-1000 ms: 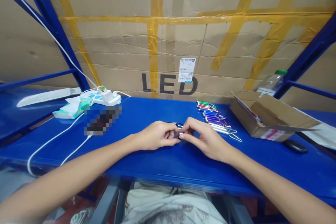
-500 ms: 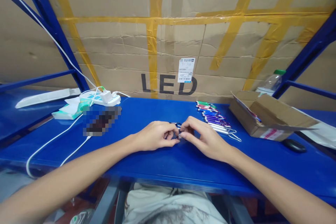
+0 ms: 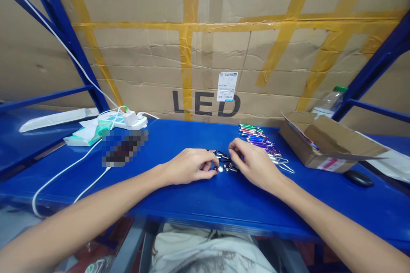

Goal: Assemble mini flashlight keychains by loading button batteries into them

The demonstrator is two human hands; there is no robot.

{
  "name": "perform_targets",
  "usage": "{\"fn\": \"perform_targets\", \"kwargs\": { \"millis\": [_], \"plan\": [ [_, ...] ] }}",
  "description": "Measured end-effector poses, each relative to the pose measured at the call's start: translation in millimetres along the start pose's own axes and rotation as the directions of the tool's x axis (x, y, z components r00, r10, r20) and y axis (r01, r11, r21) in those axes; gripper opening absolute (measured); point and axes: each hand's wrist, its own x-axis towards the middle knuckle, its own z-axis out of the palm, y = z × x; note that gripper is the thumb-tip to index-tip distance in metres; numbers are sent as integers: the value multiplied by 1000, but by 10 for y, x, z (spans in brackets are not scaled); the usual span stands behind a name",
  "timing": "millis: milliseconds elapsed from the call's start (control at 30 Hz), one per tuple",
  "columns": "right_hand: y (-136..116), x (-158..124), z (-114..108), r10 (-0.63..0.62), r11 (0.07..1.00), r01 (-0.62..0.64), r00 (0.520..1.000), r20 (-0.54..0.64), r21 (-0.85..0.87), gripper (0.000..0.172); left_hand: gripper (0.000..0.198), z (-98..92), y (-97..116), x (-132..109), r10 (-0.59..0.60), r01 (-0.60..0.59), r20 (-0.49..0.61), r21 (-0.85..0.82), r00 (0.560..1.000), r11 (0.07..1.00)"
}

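Observation:
My left hand (image 3: 191, 166) rests on the table with its fingers curled and closed. From its fingertips sticks the round, silvery-white end of a small dark tube (image 3: 220, 169); the rest of the tube is hidden. Just right of it, my right hand (image 3: 253, 164) is bent over, finger and thumb drawn together; what they hold, if anything, is hidden. Between the hands lie several black carabiner clips and small metal parts (image 3: 228, 166). Beyond my right hand is a row of slim metal tubes with carabiner clips (image 3: 256, 138), in green, red, blue, purple and silver, partly covered by that hand.
An open cardboard box (image 3: 299, 149) stands on the right, with a black computer mouse (image 3: 358, 178) before it. To the left are a tissue pack (image 3: 83, 135), a white power strip (image 3: 141, 122) and a pixelated dark object. A large carton (image 3: 147, 64) walls off the back.
My right hand has pulled back a little to the right from my left hand. The tube's round end and the black clips between them now show. My left hand has barely moved.

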Motion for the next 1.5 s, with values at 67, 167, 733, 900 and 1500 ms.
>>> {"fn": "perform_targets", "kwargs": {
  "millis": [67,167,733,900,1500],
  "plan": [
    [5,5,-18,42,998,-39,998,53,-54,12,13,1,1,3,-4,4,-3,-6,1000,1000],
    [7,11,-59,110,987,-91,983,147,-131,13,14,5,-4,2,-10,10,-7,-21,1000,1000],
    [-24,-3,-93,84,995,-62,932,352,-75,22,13,-16,-7,-2,-18,18,3,6,1000,1000],
    [-24,-30,-94,3,1000,-13,939,344,25,21,13,-19,-8,-6,-24,24,8,1,1000,1000],
    [36,-42,-49,-59,996,40,963,262,77,11,15,-17,-14,-6,-20,20,5,10,1000,1000]
  ]
}}
